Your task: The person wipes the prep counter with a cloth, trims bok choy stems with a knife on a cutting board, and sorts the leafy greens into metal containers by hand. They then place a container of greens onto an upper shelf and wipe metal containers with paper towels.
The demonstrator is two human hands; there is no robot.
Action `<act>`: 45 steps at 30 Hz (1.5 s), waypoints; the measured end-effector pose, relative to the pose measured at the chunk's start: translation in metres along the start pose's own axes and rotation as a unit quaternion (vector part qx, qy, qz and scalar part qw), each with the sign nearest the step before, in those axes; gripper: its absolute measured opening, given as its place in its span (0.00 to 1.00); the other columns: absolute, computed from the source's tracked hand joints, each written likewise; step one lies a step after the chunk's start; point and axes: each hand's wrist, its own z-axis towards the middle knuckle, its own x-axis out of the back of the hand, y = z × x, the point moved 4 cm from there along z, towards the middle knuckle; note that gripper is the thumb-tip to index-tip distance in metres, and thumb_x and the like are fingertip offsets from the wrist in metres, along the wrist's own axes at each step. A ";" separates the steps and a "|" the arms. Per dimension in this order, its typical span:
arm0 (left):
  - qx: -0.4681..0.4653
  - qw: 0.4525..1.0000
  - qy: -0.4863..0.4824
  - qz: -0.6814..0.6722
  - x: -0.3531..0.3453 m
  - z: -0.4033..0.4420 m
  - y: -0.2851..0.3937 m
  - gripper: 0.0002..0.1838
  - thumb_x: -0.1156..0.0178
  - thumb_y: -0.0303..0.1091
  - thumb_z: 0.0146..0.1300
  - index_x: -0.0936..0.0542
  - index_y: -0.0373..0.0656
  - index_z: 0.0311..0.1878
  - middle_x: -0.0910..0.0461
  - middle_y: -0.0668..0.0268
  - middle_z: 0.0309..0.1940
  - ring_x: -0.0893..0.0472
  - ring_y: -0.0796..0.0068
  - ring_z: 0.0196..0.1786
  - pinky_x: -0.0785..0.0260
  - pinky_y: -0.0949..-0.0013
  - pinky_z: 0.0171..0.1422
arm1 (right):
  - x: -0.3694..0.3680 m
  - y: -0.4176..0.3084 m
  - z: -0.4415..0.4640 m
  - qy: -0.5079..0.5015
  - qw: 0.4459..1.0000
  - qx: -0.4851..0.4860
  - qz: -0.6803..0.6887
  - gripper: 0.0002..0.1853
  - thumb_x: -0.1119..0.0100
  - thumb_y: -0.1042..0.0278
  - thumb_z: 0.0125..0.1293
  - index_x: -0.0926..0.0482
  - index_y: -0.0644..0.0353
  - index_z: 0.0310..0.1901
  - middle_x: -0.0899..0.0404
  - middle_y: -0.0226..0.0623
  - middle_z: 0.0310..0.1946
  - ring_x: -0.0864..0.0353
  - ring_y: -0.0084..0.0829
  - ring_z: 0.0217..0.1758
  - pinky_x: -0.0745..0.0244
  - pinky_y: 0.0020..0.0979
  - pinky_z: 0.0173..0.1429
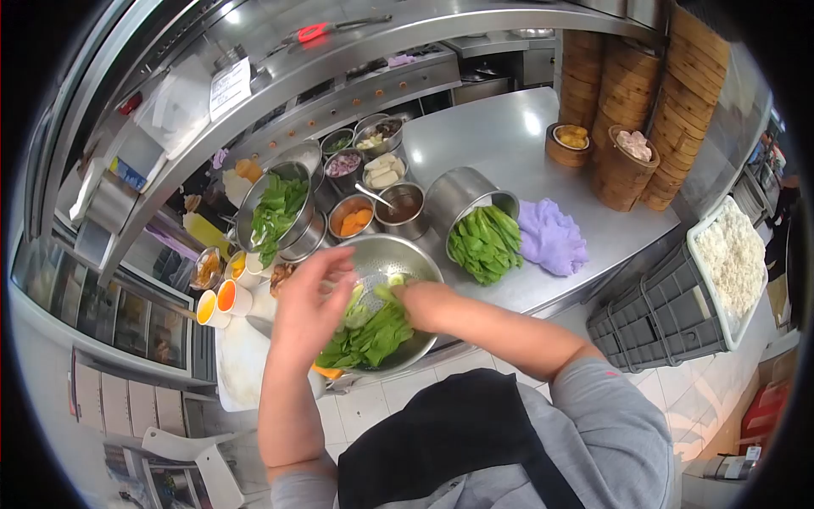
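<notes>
A metal colander (428, 265) sits at the counter's front edge with leafy greens (369, 338) in it. My right hand (417, 305) reaches into it from the right, closed around the stem ends of the greens; its fingertips are partly hidden. Over the colander's left side, my left hand (315, 293) is raised with fingers apart and nothing in it. To the right, a tilted steel pot (462, 191) holds more long green leaves (485, 244). Another steel pot (248, 216) with leafy greens stands to the left.
Behind the colander are steel containers of orange slices (352, 223), brown sauce (405, 205) and pale blocks (384, 172). A purple cloth (551, 237) lies right of the tilted pot. Paper cups (233, 297) and a white cutting board (237, 365) are at left; bamboo steamers (626, 93) stand at right.
</notes>
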 end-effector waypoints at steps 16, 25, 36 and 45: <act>-0.068 0.901 -0.251 0.348 -0.284 0.104 -0.004 0.22 0.52 0.27 0.61 0.27 0.34 0.60 0.27 0.48 0.60 0.29 0.50 0.64 0.35 0.58 0.67 | 0.071 0.176 -0.158 0.338 0.928 -0.124 0.095 0.28 0.46 0.74 0.56 0.30 0.62 0.62 0.24 0.52 0.52 0.23 0.52 0.53 0.27 0.45 0.56; -0.009 0.948 -0.142 0.283 -0.283 0.132 -0.014 0.34 0.49 0.28 0.61 0.43 0.40 0.72 0.42 0.48 0.72 0.41 0.44 0.73 0.46 0.52 0.75 | 0.081 0.179 -0.106 0.317 0.942 -0.080 0.071 0.27 0.45 0.73 0.57 0.29 0.60 0.62 0.23 0.49 0.50 0.22 0.49 0.53 0.25 0.47 0.54; -0.001 0.971 -0.118 0.206 -0.276 0.130 -0.019 0.34 0.48 0.28 0.60 0.43 0.39 0.71 0.35 0.44 0.66 0.34 0.46 0.68 0.40 0.56 0.72 | 0.084 0.198 -0.031 0.379 0.916 -0.125 -0.031 0.19 0.43 0.72 0.59 0.28 0.63 0.53 0.23 0.49 0.45 0.22 0.49 0.51 0.22 0.41 0.51; 0.015 0.986 -0.123 0.108 -0.281 0.146 -0.037 0.30 0.41 0.27 0.58 0.36 0.38 0.65 0.22 0.42 0.49 0.24 0.43 0.57 0.33 0.52 0.62 | 0.064 0.217 -0.036 0.533 0.842 0.062 0.054 0.08 0.40 0.81 0.55 0.23 0.63 0.38 0.23 0.42 0.39 0.23 0.46 0.48 0.24 0.41 0.49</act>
